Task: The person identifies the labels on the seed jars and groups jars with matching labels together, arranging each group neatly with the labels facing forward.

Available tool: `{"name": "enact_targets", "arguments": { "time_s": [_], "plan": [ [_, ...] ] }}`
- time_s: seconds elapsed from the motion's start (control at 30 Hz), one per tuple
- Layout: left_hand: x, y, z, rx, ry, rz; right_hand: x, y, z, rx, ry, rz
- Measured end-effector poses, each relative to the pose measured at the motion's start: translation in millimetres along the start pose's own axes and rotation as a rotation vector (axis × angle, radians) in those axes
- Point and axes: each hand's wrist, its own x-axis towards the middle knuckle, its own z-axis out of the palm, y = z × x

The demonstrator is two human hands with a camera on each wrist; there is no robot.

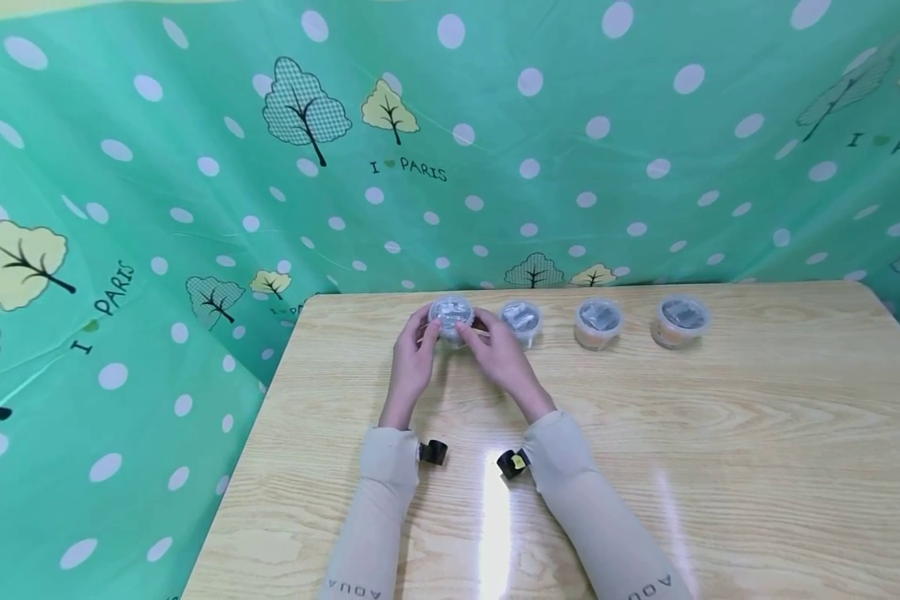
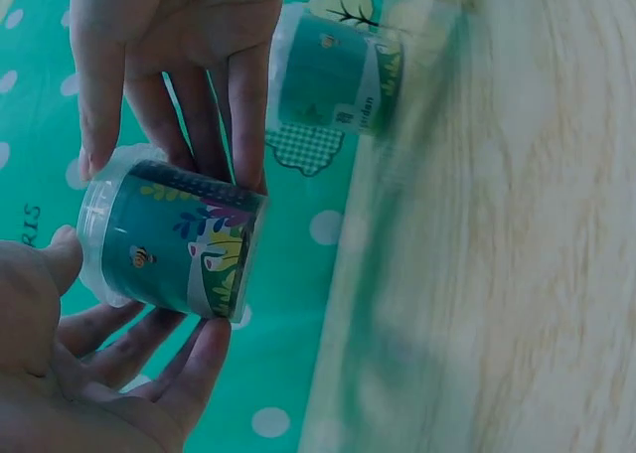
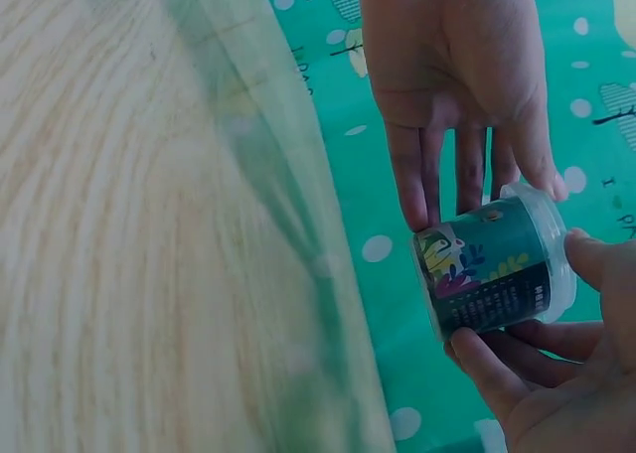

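Note:
A small clear plastic tub (image 1: pixel 451 317) with a lid and a printed green label is held between both hands near the table's far edge. My left hand (image 1: pixel 412 354) grips its left side, thumb at the lid's rim and fingers along the wall. On the opposite side my right hand (image 1: pixel 498 350) holds it the same way. In the left wrist view, the label on the tub (image 2: pixel 179 239) shows a bee and coloured leaves. Small print on a dark band of the tub (image 3: pixel 487 274) faces the right wrist camera.
Three similar lidded tubs stand in a row to the right: one (image 1: pixel 522 320) close beside my right hand, another (image 1: pixel 598 322) farther along, and the last (image 1: pixel 679 321) beyond it. Behind the wooden table (image 1: pixel 757 442) hangs a green dotted cloth (image 1: pixel 495 200).

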Motion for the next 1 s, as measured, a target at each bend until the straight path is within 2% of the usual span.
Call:
{"name": "enact_targets", "arguments": {
  "time_s": [0.23, 0.43, 1.0],
  "plan": [
    [-9.4, 12.9, -0.8, -0.043, 0.006, 0.036, -12.1, -9.5, -9.5, 0.039, 0.023, -0.026],
    [-16.8, 20.4, -0.4, -0.032, 0.012, 0.062, -19.6, -14.7, -13.2, 0.063, 0.043, -0.057],
    [-31.5, 30.6, 2.6, -0.069, -0.011, 0.089, -37.3, -16.6, -23.8, 0.045, 0.061, -0.113]
  ]
}}
